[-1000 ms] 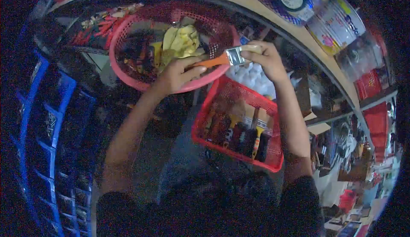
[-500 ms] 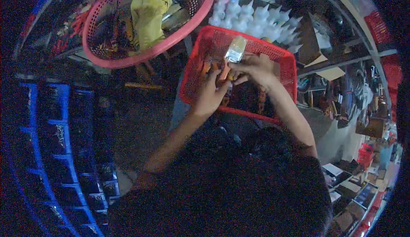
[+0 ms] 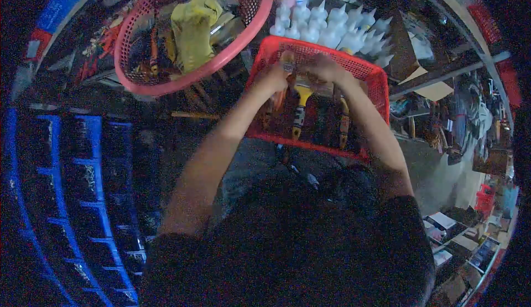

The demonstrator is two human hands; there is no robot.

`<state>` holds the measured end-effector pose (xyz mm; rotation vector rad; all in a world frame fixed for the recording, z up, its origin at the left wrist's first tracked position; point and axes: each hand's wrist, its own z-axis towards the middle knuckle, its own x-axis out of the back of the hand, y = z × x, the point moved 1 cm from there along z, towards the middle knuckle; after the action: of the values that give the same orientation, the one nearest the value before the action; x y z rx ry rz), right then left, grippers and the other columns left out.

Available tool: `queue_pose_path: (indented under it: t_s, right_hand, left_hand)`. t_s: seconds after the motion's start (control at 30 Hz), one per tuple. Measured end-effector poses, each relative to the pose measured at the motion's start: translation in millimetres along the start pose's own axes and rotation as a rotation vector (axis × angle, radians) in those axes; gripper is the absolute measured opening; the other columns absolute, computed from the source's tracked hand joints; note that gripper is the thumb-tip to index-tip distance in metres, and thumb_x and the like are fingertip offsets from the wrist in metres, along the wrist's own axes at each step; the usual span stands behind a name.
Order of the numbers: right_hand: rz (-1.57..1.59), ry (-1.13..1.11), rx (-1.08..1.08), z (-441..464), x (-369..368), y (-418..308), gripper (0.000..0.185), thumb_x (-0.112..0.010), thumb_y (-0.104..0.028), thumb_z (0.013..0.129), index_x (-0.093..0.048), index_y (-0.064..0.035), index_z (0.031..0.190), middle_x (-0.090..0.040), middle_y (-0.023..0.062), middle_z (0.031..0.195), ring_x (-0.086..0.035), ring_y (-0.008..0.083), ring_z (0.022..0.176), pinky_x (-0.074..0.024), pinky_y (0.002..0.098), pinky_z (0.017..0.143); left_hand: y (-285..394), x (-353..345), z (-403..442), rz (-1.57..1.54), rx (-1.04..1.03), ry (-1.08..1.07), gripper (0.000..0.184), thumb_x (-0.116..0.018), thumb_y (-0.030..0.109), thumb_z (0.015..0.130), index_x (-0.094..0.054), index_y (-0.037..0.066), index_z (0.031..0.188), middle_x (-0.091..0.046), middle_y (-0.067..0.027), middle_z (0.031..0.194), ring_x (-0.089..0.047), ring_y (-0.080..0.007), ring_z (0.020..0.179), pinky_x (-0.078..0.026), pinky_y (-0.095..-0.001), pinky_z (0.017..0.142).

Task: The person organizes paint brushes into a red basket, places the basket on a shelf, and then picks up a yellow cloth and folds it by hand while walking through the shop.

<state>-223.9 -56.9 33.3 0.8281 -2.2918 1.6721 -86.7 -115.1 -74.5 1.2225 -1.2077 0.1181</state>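
A red plastic basket (image 3: pixel 381 94) with mesh walls holds several paintbrushes. My left hand (image 3: pixel 275 79) is inside its left part, closed round an orange-handled paintbrush (image 3: pixel 281 95) whose head points to the far wall. Near the far wall, my right hand (image 3: pixel 330 69) is smeared by motion and its fingers are unclear. Between my hands lies a paintbrush with a yellow and dark handle (image 3: pixel 299 116), its handle end toward me. Another brush handle (image 3: pixel 344 123) lies below my right wrist.
A pink round basket (image 3: pixel 221 59) with a yellow cloth-like item (image 3: pixel 193 33) stands at the upper left. White pointed-cap bottles (image 3: pixel 337 25) line the far side, beside a cardboard box (image 3: pixel 406 47). Blue bins (image 3: pixel 97 168) fill the left. A bar (image 3: pixel 442 77) crosses at right.
My hands have moved apart and farther into the basket. The orange-handled paintbrush, held up between both hands before, is now lower at my left hand. The yellow-handled brush shows more fully.
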Motion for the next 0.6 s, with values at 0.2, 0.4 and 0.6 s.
queue_pose_path:
  t_s: [0.2, 0.4, 0.6]
  right_hand:
    - [-0.313, 0.33, 0.281, 0.7, 7.4, 27.3, 0.042, -0.054, -0.037, 0.067, -0.054, -0.0025, 0.091, -0.055, 0.0135, 0.078, -0.053, 0.0259, 0.078, -0.0401, 0.0358, 0.071]
    - [-1.07, 0.188, 0.158, 5.8, -24.2, 31.5, 0.033, -0.048, -0.023, 0.069, -0.051, -0.0039, 0.096, -0.049, 0.0158, 0.1, -0.037, 0.032, 0.102, -0.0327, 0.0421, 0.084]
    - [-1.008, 0.253, 0.308, 14.6, -39.1, 43.2, 0.037, -0.053, -0.029, 0.067, -0.051, -0.0089, 0.097, -0.045, 0.011, 0.105, -0.033, 0.0313, 0.103, -0.0262, 0.0464, 0.087]
  left_hand:
    - [-78.6, -82.0, 45.4, -0.081, 0.024, 0.101, 0.045, -0.039, 0.018, 0.078, -0.026, 0.005, 0.119, -0.039, -0.0109, 0.114, -0.038, -0.0211, 0.101, -0.029, -0.0307, 0.088]
    - [-7.6, -28.7, 6.7, -0.154, -0.076, 0.329, 0.037, -0.037, 0.019, 0.079, -0.033, 0.005, 0.113, -0.042, -0.0125, 0.109, -0.041, -0.0236, 0.098, -0.032, -0.0332, 0.084]
    - [20.0, -4.4, -19.2, -0.417, -0.112, 0.357, 0.031, -0.038, 0.014, 0.075, -0.042, 0.006, 0.104, -0.047, -0.0167, 0.102, -0.046, -0.0287, 0.092, -0.037, -0.0371, 0.077]
